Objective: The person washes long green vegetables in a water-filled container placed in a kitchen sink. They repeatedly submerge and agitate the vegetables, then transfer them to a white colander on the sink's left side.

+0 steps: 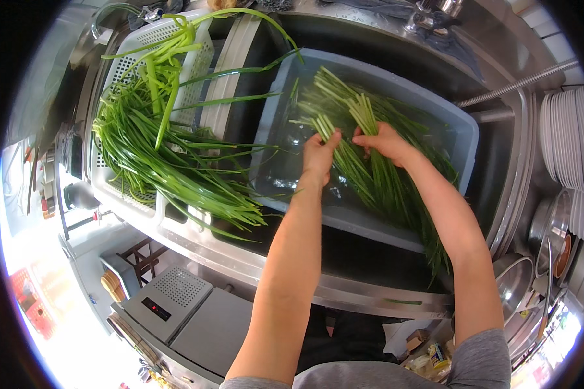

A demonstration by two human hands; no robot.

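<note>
Over a grey plastic tub (370,63) of water, my left hand (320,154) grips a small bunch of garlic chives (325,125) near the pale stem ends. My right hand (383,144) holds a second bunch of chives (362,111) just to the right, also by the lower stems. Green leaves of both bunches trail down toward the tub's near side. More chives (409,114) lie in the water behind and right of my right hand, some hanging over the tub's near rim. The fingertips of both hands are partly hidden by the stems.
A white perforated basket (126,65) at the left is heaped with chives (175,160) and paler green stalks (158,82). The tub sits in a steel sink (508,141). Taps (421,19) stand at the back. Stacked plates (567,141) and metal bowls (513,277) are at the right.
</note>
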